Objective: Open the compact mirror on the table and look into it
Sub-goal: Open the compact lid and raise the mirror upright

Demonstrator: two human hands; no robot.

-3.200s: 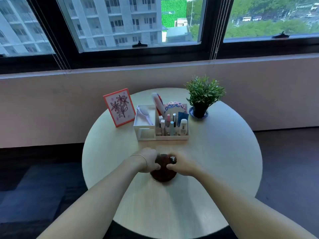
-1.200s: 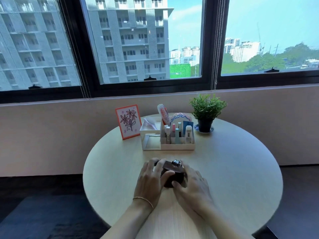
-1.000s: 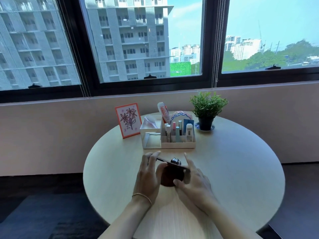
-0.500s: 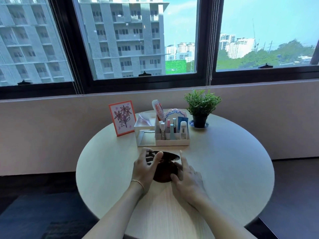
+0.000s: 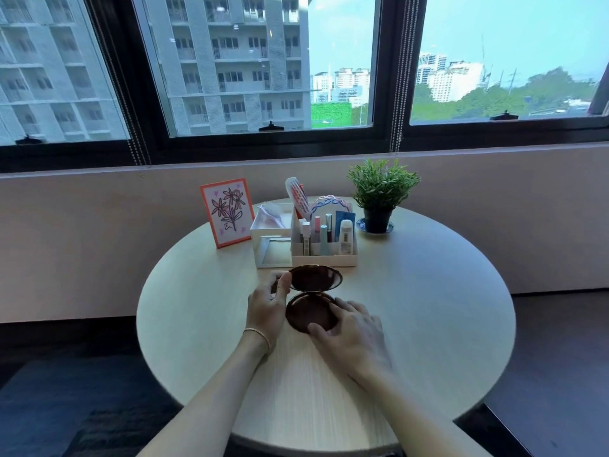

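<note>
A round dark brown compact mirror (image 5: pixel 311 311) lies on the round light wooden table (image 5: pixel 428 308), near the middle. Its lid (image 5: pixel 315 278) stands raised, tilted back toward the window, with the inside facing me. My left hand (image 5: pixel 267 306) pinches the lid's left edge between thumb and fingers. My right hand (image 5: pixel 354 328) rests on the lower half's right and front rim, holding it down on the table.
A white organizer (image 5: pixel 324 255) with tubes, a comb and small bottles stands just behind the mirror. An orange-framed flower card (image 5: pixel 226 212) leans at the back left. A small potted plant (image 5: pixel 379 199) sits at the back right. Windows run along the wall beyond.
The lid has swung up from nearly shut to wide open. My left hand moved up with its edge, and my right hand stayed on the base.
</note>
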